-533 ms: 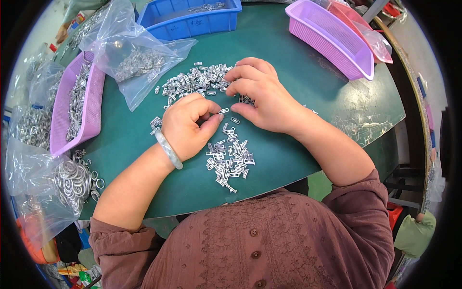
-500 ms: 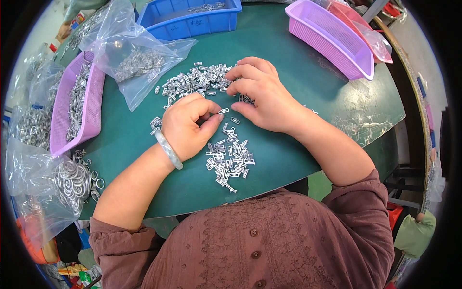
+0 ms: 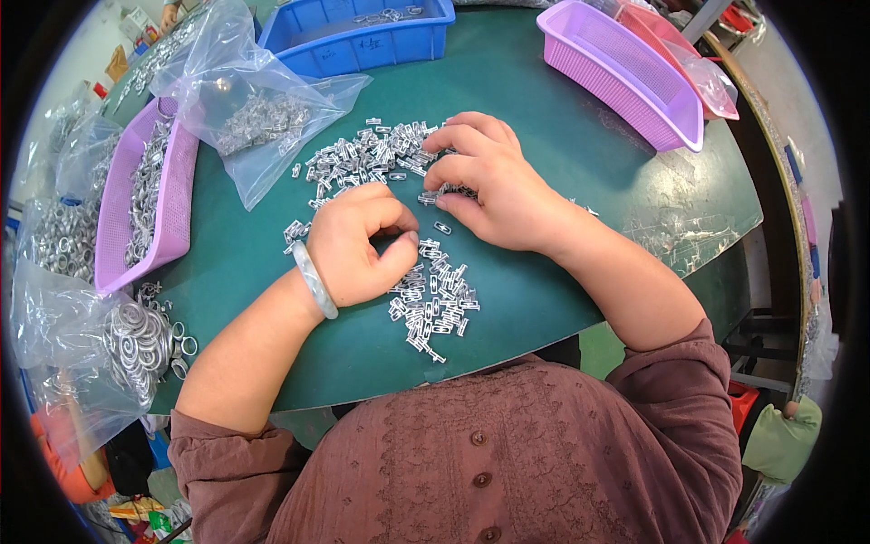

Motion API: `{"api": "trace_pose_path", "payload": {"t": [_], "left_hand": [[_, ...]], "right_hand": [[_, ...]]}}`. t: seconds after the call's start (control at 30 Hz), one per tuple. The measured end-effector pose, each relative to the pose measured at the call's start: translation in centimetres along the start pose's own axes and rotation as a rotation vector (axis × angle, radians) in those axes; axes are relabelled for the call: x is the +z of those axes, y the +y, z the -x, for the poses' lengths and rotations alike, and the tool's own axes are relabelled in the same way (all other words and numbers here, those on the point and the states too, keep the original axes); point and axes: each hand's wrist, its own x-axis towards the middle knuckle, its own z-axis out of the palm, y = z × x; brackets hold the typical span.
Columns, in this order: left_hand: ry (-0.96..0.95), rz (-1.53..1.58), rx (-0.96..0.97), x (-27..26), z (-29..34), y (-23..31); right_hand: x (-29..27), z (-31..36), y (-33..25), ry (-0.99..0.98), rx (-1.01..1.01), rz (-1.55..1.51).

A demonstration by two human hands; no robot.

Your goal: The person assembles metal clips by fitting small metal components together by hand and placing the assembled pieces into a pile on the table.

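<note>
Small silvery metal pieces, oblong with a slot, lie in two heaps on the green table. Over the right end of the far heap (image 3: 367,154) is my right hand (image 3: 497,186), fingers curled. A metal piece (image 3: 428,197) shows at its thumb and forefinger tips; more pieces lie partly hidden under the palm. My left hand (image 3: 361,245), with a pale bangle (image 3: 314,279) at the wrist, is by the upper left of the near heap (image 3: 435,295). Its thumb and forefinger are pinched together; whatever is between them is hidden. One loose piece (image 3: 442,228) lies between the hands.
To the left stand a purple basket (image 3: 178,204) of metal parts and clear bags (image 3: 263,136) of small parts, with metal rings (image 3: 136,349) nearer me. A blue bin (image 3: 362,56) stands at the far edge, and another purple basket (image 3: 625,82) at the far right.
The metal piece in my left fingertips is out of sight, and that hand has drawn slightly down toward the near heap. A piece now shows at my right fingertips.
</note>
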Motion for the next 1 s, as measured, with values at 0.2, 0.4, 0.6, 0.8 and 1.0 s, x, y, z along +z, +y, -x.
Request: {"api": "trace_pose_path", "payload": {"t": [0.2,0.4,0.6,0.8,1.0], "left_hand": [[0.075,-0.033,0.004,0.3,0.1,-0.2],[0.100,-0.040,0.005,0.6,0.0,-0.3],[0.107,-0.059,0.003,0.6,0.0,-0.3],[0.130,-0.083,0.010,0.7,-0.1,-0.4],[0.137,-0.091,-0.028,0.9,0.0,-0.6]], "right_hand": [[0.1,-0.1,-0.3,-0.024,-0.045,0.105],[0.7,0.1,-0.1,0.012,-0.034,0.130],[0.6,-0.1,-0.5,-0.030,-0.043,0.114],[0.8,-0.2,-0.1,-0.018,-0.012,0.028],[1.1,-0.1,-0.3,-0.008,-0.028,0.089]]}}
